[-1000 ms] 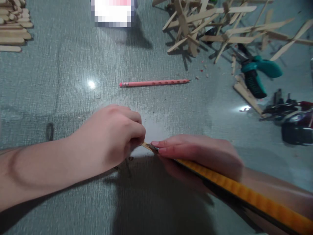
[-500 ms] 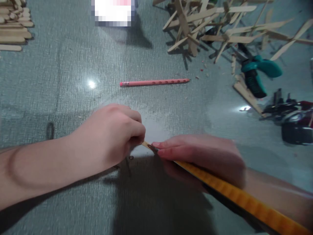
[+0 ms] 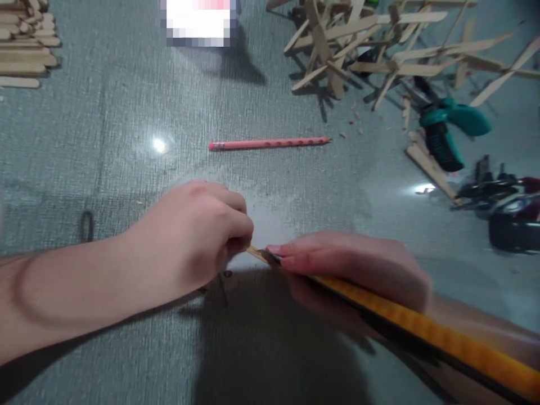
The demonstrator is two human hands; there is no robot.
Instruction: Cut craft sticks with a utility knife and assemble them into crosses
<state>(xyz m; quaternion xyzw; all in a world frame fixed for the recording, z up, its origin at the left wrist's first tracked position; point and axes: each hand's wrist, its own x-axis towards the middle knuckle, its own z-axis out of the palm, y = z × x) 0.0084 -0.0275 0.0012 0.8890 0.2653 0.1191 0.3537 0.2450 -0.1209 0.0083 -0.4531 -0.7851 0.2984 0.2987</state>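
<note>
My left hand is closed, fingers curled down, pinching a wooden craft stick whose short end pokes out to the right. My right hand is wrapped around a long tool with an orange and black body. The tool's dark metal tip rests against the stick, with my right fingertips close by it. I cannot make out the exact kind of tool. Beyond both hands, a pink pencil lies flat on the grey textured table. Pale dust covers the surface around my hands.
Craft sticks are stacked at the far left. Joined craft-stick pieces spread over the far right, near teal-handled pliers and loose sticks. Dark tools lie at the right edge. A blurred-out white object stands at the back.
My right hand and the tool have shifted slightly to the right along the stick, showing a bit more of it. My left hand keeps its grip. The whole view has moved slightly.
</note>
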